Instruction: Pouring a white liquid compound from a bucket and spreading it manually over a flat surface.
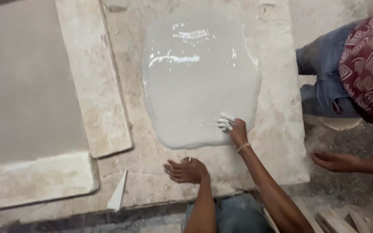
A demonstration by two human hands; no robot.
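A wide puddle of wet grey slurry (197,82) lies spread on a pale stone slab (277,138). My right hand (234,128) reaches into the puddle's near edge, its fingers coated in the grey paste and pressed flat on it. A thin band circles that wrist. My left hand (186,170) rests palm down on the bare slab just in front of the puddle, fingers spread, with a ring on one finger. Neither hand holds anything.
A smooth grey panel (26,82) framed by thick pale stone strips (93,82) fills the left. A white wedge-shaped scrap (118,194) lies near the slab's front edge. Another person in jeans and a patterned red shirt (368,64) crouches at right, a hand (333,161) on the floor. Wooden pieces (346,218) lie bottom right.
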